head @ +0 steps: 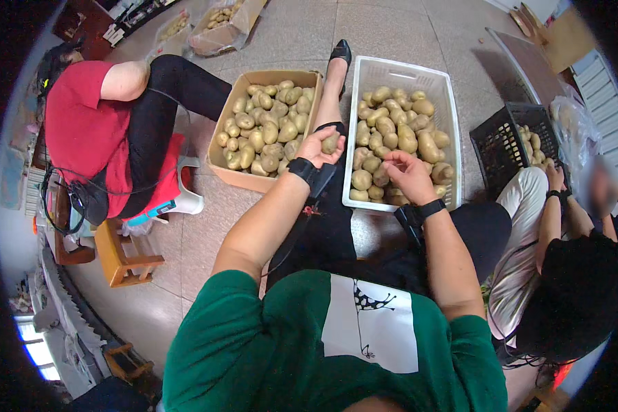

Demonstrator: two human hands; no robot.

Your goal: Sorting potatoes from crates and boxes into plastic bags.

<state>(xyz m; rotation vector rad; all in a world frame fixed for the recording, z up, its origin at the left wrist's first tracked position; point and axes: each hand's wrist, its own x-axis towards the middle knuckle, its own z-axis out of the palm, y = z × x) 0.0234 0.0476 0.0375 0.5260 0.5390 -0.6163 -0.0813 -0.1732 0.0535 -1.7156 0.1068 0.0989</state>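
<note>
My left hand (314, 149) is raised at the right rim of a cardboard box (237, 177), its fingers curled around one potato (330, 143). Many potatoes (270, 133) fill that box nearly to the top. Over the near part of a white plastic crate (456, 149) is my right hand (414, 180), palm partly turned up and fingers loosely bent, with nothing visible in it. Its thumb and fingertips are just above a potato (381, 178); whether they touch it I cannot tell. More potatoes (407, 138) of mixed sizes lie in the crate.
My leg (335, 98) stretches between box and crate. At left a person in red (82, 118) sits on a white stool (190, 190), near a wooden stool (116, 255). At right another person's hands (555, 177) are at a black crate (510, 134) of potatoes. Another potato box (221, 38) stands farther off.
</note>
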